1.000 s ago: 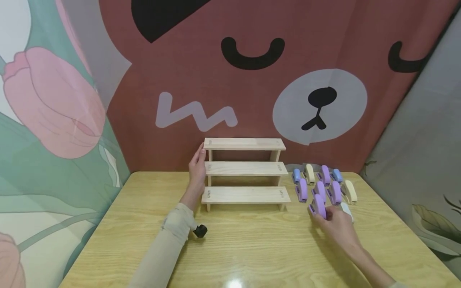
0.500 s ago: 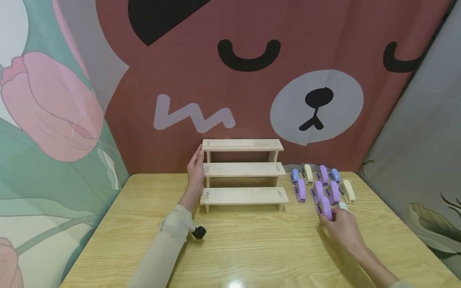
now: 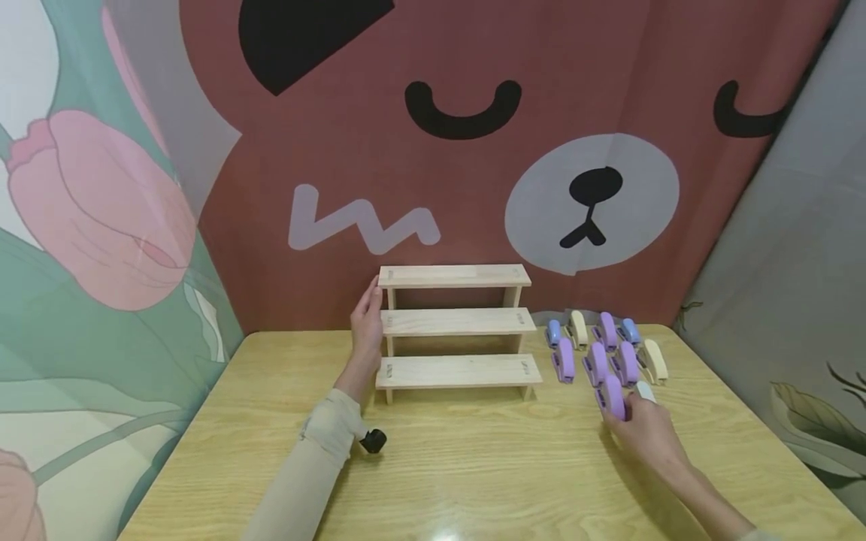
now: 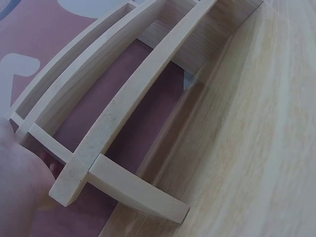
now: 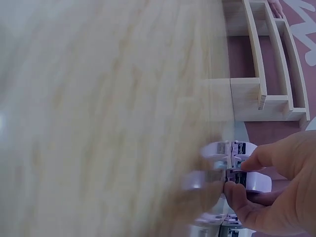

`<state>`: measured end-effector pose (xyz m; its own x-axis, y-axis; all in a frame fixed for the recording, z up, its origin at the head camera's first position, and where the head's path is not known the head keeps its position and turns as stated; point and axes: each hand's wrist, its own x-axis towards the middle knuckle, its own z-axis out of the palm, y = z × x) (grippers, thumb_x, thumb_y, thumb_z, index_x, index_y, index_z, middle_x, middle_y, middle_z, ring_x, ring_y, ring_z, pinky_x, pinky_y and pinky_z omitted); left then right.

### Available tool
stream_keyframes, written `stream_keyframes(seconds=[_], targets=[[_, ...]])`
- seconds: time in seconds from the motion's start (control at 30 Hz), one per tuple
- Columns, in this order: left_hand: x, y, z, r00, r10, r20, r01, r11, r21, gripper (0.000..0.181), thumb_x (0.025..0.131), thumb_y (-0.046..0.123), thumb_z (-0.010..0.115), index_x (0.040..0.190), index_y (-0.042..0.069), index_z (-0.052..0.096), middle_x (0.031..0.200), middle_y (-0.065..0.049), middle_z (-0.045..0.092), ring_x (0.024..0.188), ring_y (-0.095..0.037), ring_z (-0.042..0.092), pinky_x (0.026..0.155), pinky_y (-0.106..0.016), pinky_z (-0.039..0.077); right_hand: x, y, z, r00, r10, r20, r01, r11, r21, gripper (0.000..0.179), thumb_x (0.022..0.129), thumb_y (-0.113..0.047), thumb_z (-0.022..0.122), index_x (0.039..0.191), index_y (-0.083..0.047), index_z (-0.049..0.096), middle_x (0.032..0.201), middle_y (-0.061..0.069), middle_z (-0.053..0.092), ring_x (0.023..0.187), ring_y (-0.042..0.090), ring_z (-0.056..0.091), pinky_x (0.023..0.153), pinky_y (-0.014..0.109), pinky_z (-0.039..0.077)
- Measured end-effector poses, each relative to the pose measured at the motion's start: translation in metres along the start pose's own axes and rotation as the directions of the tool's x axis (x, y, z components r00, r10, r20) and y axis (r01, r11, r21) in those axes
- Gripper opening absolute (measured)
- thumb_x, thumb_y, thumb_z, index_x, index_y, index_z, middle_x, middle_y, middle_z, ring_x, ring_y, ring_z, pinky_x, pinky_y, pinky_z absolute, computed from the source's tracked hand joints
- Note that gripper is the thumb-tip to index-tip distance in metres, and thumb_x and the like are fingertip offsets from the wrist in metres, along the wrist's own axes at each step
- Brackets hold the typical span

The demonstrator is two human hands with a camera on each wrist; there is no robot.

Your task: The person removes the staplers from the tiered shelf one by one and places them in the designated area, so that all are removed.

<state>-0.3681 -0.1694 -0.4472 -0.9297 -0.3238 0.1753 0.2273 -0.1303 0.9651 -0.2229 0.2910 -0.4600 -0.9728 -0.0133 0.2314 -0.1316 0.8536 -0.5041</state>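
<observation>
My right hand [image 3: 646,432] pinches a purple stapler [image 3: 613,398] between thumb and fingers at the front of a group of small staplers. In the right wrist view, the held stapler [image 5: 257,181] stands at the tabletop, close beside another purple one [image 5: 245,148]. A white stapler [image 3: 645,391] shows partly behind my right hand. My left hand [image 3: 367,327] rests with extended fingers along the left side of a three-tier wooden shelf [image 3: 460,370]. The left wrist view shows this hand [image 4: 24,182] against the shelf's end [image 4: 74,177], with its fingertips mostly hidden.
Behind the held stapler stand several more purple staplers [image 3: 563,361], two cream ones [image 3: 653,361] and two blue ones [image 3: 553,333]. They sit right of the shelf on the wooden table [image 3: 440,466]. A bear-print curtain [image 3: 473,188] hangs at the table's back edge.
My right hand has moved the purple stapler slightly right, closer to the white one, then stays nearly still. My left hand keeps its place on the shelf. The head view has shifted slightly.
</observation>
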Motion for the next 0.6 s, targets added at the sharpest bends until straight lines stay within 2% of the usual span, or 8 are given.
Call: stream_keyframes(seconds=[0.13,0.23,0.27,0.37,0.43,0.5,0.53,0.6], targets=[[0.001,0.003,-0.008,1.0,-0.006,-0.026,0.006,1.0,0.001,0.045,0.102,0.055,0.054,0.145,0.042,0.057,0.151,0.017,0.046,0.145,-0.015,0.032,0.117,-0.041,0.028,0.002,-0.002,0.002,1.0,-0.026,0.016,0.026,1.0,-0.002,0.02,0.086,-0.01,0.077,0.089,0.006,0.066,0.076,0.009,0.066,0.069,0.024,0.06,0.06,0.039,0.052],[0.003,0.011,-0.014,0.998,0.0,-0.06,0.0,1.0,0.003,0.044,0.104,0.045,0.057,0.146,0.033,0.058,0.149,0.008,0.051,0.14,-0.017,0.04,0.115,-0.039,0.032,0.005,-0.007,0.0,0.999,-0.033,0.026,0.033,0.999,0.002,0.026,0.086,-0.012,0.078,0.094,0.01,0.066,0.074,0.006,0.063,0.066,0.021,0.056,0.057,0.036,0.048],[0.003,0.014,-0.015,0.997,0.004,-0.077,-0.004,1.0,0.007,0.043,0.105,0.041,0.057,0.146,0.028,0.058,0.148,0.005,0.053,0.138,-0.018,0.044,0.114,-0.039,0.034,0.005,-0.009,-0.002,0.999,-0.033,0.028,0.033,0.999,0.002,0.027,0.087,-0.013,0.077,0.092,0.01,0.065,0.072,0.005,0.06,0.064,0.02,0.054,0.055,0.035,0.046],[0.003,0.029,-0.021,0.989,0.016,-0.144,-0.009,0.999,0.046,0.042,0.106,0.032,0.057,0.146,0.019,0.058,0.145,-0.002,0.055,0.132,-0.02,0.049,0.111,-0.039,0.038,0.009,-0.018,-0.011,0.998,-0.057,0.007,0.057,0.998,0.006,0.034,0.09,-0.017,0.076,0.102,0.012,0.065,0.075,0.006,0.061,0.067,0.022,0.056,0.055,0.036,0.047],[0.002,0.04,-0.026,0.983,0.025,-0.181,-0.01,0.996,0.084,0.042,0.107,0.031,0.056,0.146,0.017,0.058,0.145,-0.003,0.055,0.132,-0.02,0.048,0.11,-0.039,0.04,0.012,-0.027,-0.018,0.996,-0.086,-0.013,0.086,0.996,0.015,0.036,0.092,-0.02,0.075,0.107,0.011,0.064,0.082,0.012,0.064,0.071,0.025,0.061,0.057,0.038,0.05],[0.0,0.052,-0.033,0.98,0.048,-0.194,-0.023,0.991,0.129,0.042,0.107,0.034,0.054,0.146,0.017,0.057,0.146,-0.002,0.054,0.133,-0.019,0.047,0.11,-0.039,0.04,0.015,-0.038,-0.025,0.99,-0.128,-0.053,0.129,0.992,0.014,0.046,0.093,-0.023,0.075,0.119,0.014,0.062,0.096,0.019,0.066,0.08,0.032,0.066,0.062,0.044,0.055],[-0.002,0.057,-0.035,0.98,0.066,-0.187,-0.037,0.987,0.154,0.043,0.107,0.036,0.053,0.146,0.017,0.057,0.146,-0.002,0.053,0.134,-0.019,0.047,0.11,-0.04,0.039,0.017,-0.043,-0.028,0.986,-0.148,-0.076,0.148,0.989,0.0,0.049,0.093,-0.024,0.075,0.121,0.013,0.061,0.101,0.022,0.064,0.082,0.034,0.066,0.063,0.047,0.055],[-0.006,0.067,-0.038,0.98,0.133,-0.146,-0.095,0.966,0.239,0.046,0.108,0.041,0.05,0.147,0.018,0.057,0.147,-0.003,0.053,0.135,-0.022,0.046,0.111,-0.044,0.038,0.022,-0.054,-0.033,0.974,-0.202,-0.106,0.199,0.979,-0.035,0.058,0.092,-0.026,0.076,0.131,0.013,0.056,0.118,0.03,0.058,0.097,0.043,0.063,0.074,0.057,0.055]])
